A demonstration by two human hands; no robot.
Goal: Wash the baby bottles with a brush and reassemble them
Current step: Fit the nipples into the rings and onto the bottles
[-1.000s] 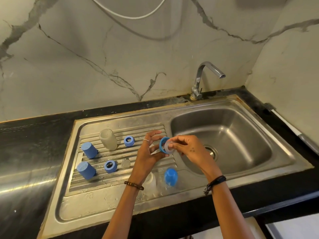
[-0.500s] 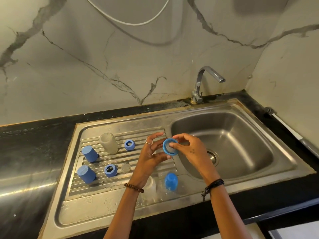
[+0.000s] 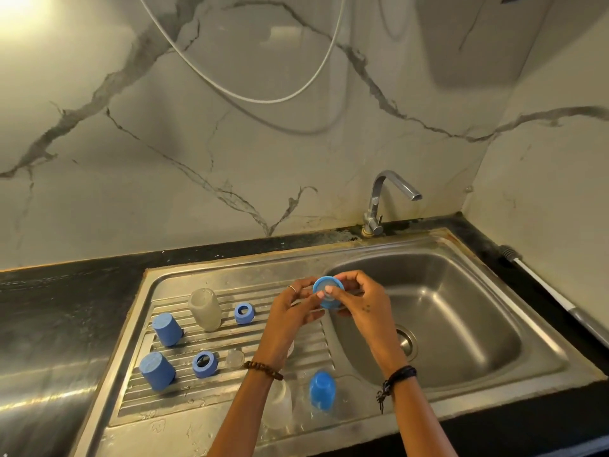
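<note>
Baby bottle parts are spread out here, and one round blue plastic screw ring with a clear soft teat in it is up over the sink's edge. The left hand and right hand both pinch it by the rim. It looks light, stiff and maybe wet and slippery, so the rim is the best hold. On the ribbed steel draining board sit a frosted bottle, blue caps and two more rings. Another clear bottle is half hidden under the left arm.
</note>
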